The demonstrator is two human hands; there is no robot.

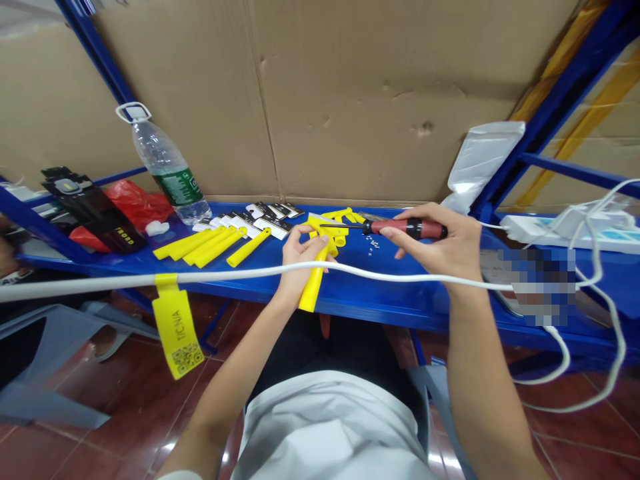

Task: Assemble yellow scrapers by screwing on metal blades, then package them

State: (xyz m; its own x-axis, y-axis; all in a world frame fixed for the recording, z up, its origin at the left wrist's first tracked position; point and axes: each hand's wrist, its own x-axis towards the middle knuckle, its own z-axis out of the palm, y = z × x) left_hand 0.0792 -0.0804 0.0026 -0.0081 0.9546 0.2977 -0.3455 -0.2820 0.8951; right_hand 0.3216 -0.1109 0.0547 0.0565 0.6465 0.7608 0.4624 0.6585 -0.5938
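My left hand is closed around a yellow plastic handle, which points down toward my lap. In my right hand is a screwdriver with a red and black grip. Its dark shaft reaches left to the top of the yellow handle, by the fingers of my left hand; whether the tip sits in a screw is too small to tell. Several yellow handles lie side by side to the left, next to black and white cards. Small yellow parts and tiny screws lie beyond and between my hands.
A white cable runs across in front of my wrists, with a yellow tag hanging from it. A water bottle, a black bottle and a red bag stand left. A power strip and a phone-like device lie right.
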